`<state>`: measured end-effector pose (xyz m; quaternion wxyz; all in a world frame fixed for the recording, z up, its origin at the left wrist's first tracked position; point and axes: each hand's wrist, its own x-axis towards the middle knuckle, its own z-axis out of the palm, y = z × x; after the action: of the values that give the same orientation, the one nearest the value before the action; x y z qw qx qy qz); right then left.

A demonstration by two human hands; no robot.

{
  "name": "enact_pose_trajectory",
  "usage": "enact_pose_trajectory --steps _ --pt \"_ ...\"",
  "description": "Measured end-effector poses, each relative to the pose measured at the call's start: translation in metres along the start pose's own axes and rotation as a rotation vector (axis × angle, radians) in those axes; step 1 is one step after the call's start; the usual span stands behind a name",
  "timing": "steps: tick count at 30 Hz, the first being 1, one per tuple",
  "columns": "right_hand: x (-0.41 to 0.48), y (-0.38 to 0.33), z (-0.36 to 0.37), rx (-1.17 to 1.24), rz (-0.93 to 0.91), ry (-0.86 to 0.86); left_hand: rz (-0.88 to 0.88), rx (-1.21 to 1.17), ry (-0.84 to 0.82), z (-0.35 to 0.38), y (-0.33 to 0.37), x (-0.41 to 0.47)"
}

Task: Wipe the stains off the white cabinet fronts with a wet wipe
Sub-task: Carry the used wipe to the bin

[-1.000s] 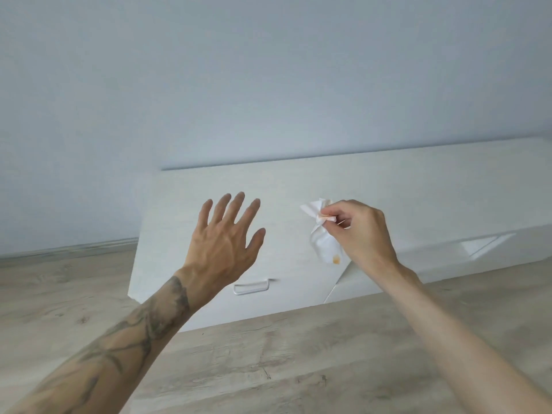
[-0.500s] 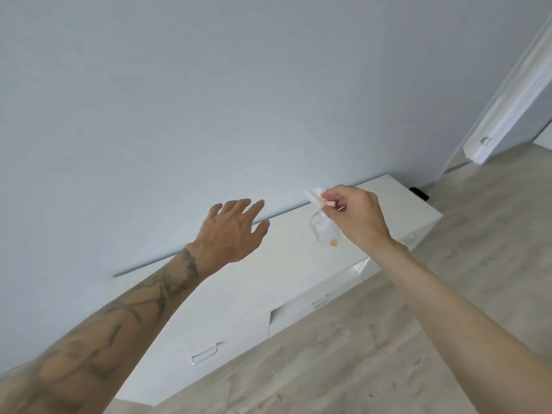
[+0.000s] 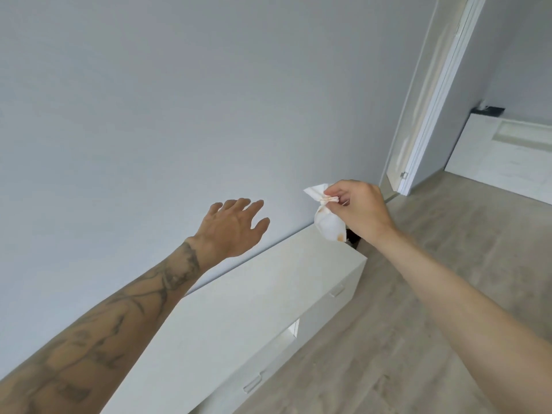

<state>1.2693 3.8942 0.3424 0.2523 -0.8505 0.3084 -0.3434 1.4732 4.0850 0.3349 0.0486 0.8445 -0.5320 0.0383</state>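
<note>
Pinching crumpled wet wipe (image 3: pixel 327 224) between thumb and fingertips of right hand (image 3: pixel 358 212), above far end of white cabinet (image 3: pixel 254 294), off its surface. Orange-brown smears on wipe; pinch by small fold probably to keep soiled part off skin. Holding left hand (image 3: pixel 231 228) spread and empty above cabinet's back edge, likely for balance. Cabinet fronts seen at steep angle, stains not discernible. No brand, label or writing readable.

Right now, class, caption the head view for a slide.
Right hand pinches a stained wipe near the white cabinet; left hand open.
</note>
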Motion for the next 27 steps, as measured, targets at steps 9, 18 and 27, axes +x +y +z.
enact_pose_trajectory --steps 9,18,27 --pt "0.123 0.148 -0.108 -0.069 -0.008 0.030 0.058 -0.005 -0.005 0.002 0.149 0.191" --pt "0.274 0.318 -0.166 -0.142 0.031 0.063 0.164 -0.022 0.008 0.033 0.267 0.438" --pt "0.441 0.470 -0.216 -0.106 0.013 0.058 0.117 -0.029 -0.024 0.070 0.362 0.619"
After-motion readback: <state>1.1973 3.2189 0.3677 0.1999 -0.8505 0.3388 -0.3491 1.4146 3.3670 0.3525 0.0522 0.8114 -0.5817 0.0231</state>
